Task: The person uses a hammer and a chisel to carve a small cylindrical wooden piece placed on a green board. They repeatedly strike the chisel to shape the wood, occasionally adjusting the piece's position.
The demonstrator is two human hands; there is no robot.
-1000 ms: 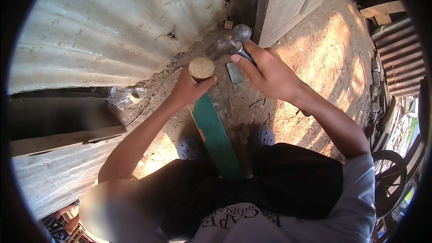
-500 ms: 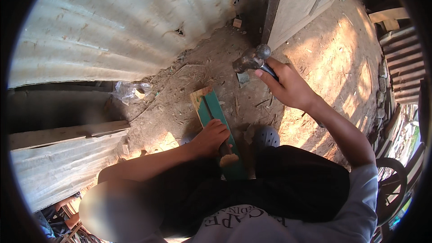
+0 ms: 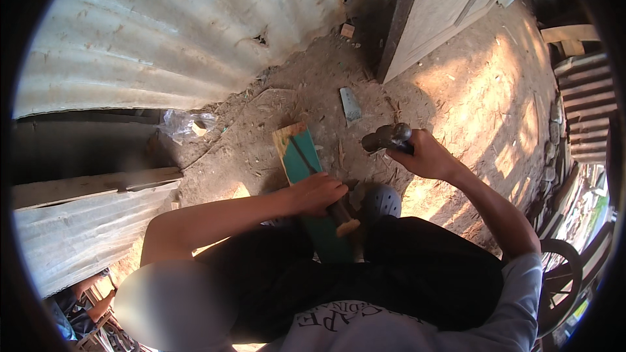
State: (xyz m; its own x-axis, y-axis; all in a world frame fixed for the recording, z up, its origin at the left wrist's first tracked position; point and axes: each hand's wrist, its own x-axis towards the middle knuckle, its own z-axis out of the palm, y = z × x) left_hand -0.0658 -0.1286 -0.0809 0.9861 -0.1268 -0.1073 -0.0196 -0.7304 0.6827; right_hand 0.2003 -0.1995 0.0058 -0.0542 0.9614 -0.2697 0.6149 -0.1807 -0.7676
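Note:
My left hand is closed around a chisel with a wooden handle, its frayed butt pointing back toward me and to the right. The thin dark blade slants forward over a green-painted board, whose far end shows bare wood. That board lies lengthwise between my legs. To the right, apart from the chisel, my right hand grips a ball-peen hammer close behind its dark metal head. Most of the hammer's handle is hidden by the hand.
A flat grey piece lies on the dirt floor past the board. Corrugated metal sheeting rises at the far left, a panelled wooden door at the far right. A clear plastic bag lies left. Part of another person shows lower left.
My right hand has brought the hammer down toward me and slightly right. The left hand has shifted right with the chisel, swinging its handle end to the right.

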